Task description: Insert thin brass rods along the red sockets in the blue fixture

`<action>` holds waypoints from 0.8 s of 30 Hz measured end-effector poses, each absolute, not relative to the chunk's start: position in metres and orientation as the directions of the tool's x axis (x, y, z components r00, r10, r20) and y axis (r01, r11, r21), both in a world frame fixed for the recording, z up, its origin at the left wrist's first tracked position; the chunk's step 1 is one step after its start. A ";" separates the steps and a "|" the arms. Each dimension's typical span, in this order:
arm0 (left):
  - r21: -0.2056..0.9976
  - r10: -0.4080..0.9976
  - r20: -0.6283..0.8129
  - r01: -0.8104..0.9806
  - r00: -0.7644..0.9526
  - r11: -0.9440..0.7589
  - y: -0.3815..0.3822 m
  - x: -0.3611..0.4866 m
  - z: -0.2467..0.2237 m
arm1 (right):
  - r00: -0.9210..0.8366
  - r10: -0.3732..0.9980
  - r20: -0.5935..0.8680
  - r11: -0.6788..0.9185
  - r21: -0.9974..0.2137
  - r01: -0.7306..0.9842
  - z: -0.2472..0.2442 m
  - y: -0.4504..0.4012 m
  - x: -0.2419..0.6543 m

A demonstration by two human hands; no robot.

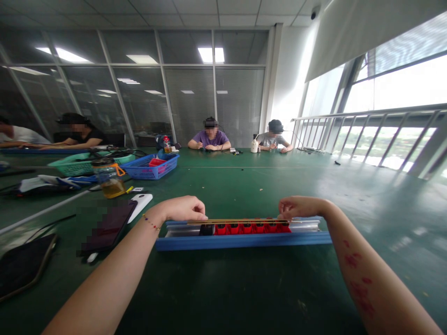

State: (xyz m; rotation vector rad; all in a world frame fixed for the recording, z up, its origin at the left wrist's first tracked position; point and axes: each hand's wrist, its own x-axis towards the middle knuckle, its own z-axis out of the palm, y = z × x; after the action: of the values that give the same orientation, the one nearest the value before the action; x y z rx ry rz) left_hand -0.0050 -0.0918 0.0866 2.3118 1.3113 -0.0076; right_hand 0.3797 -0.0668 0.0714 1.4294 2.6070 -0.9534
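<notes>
A long blue trough with a silvery inside lies across the table before me. Within it stand several red square cups in a row, their insides dark, with a black block at the left end. Thin tan sticks, like bamboo skewers, stretch lengthwise above the cups. My left hand is closed, thumb and fingers pinching the sticks near their left part. Closed too, my right hand pinches them toward the right; its fingertips are partly hidden.
To the left are a phone, a dark tablet-like device, a jar of amber liquid, a blue basket and a green basket. Several people sit around the far table. A metal railing runs along the right.
</notes>
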 end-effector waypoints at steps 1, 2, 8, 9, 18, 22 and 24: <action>0.399 0.809 -0.233 0.811 0.540 -0.428 -0.092 -0.005 0.087 | -0.584 0.760 -0.284 0.407 -0.492 0.770 0.072 -0.067 0.379; 0.394 0.808 -0.231 0.811 0.542 -0.432 -0.091 -0.004 0.086 | -0.589 0.758 -0.281 0.417 -0.486 0.768 0.072 -0.067 0.379; 0.323 0.810 -0.210 0.821 0.548 -0.472 -0.090 -0.007 0.085 | -0.574 0.761 -0.302 0.425 -0.437 0.793 0.070 -0.064 0.382; 0.316 0.810 -0.212 0.822 0.547 -0.473 -0.090 -0.008 0.085 | -0.574 0.761 -0.302 0.425 -0.435 0.794 0.069 -0.064 0.383; 0.323 0.814 -0.189 0.818 0.549 -0.476 -0.093 -0.008 0.090 | -0.590 0.753 -0.292 0.445 -0.435 0.783 0.067 -0.063 0.384; 0.345 0.817 -0.144 0.802 0.558 -0.487 -0.098 -0.004 0.096 | -0.582 0.763 -0.280 0.446 -0.423 0.789 0.068 -0.064 0.383; 0.333 0.816 -0.103 0.792 0.569 -0.511 -0.102 -0.001 0.099 | -0.574 0.772 -0.273 0.445 -0.413 0.795 0.069 -0.065 0.383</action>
State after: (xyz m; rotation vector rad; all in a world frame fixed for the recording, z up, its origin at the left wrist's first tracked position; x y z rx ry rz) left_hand -0.0009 -0.1021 0.0991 2.4627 1.3125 0.0948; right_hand 0.3830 -0.0646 0.0689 1.4282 2.6322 -0.7908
